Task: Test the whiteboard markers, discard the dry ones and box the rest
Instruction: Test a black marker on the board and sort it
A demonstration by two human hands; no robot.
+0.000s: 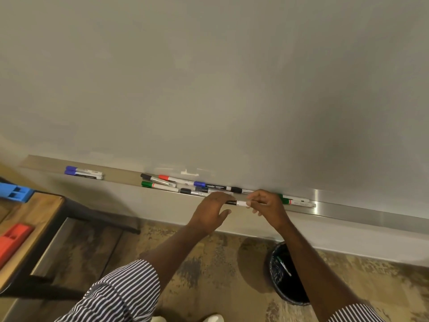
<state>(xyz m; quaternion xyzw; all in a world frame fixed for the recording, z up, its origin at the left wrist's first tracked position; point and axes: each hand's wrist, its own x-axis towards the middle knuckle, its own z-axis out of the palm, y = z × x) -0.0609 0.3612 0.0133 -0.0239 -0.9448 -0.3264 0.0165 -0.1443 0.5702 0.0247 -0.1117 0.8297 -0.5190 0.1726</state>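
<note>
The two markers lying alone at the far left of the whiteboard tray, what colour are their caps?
Blue caps on white barrels, seen in the head view.

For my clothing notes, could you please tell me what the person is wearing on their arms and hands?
Both arms wear sleeves with narrow dark-and-white stripes, the left sleeve pushed up near the elbow, the right sleeve showing only at the picture's bottom edge. The forearms are uncovered. The left hand and right hand show no gloves.

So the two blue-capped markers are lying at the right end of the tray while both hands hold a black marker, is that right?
Not quite. The head view shows the two blue-capped markers at the left end of the tray, not the right. The rest holds: the left hand and right hand hold a black marker.
</note>
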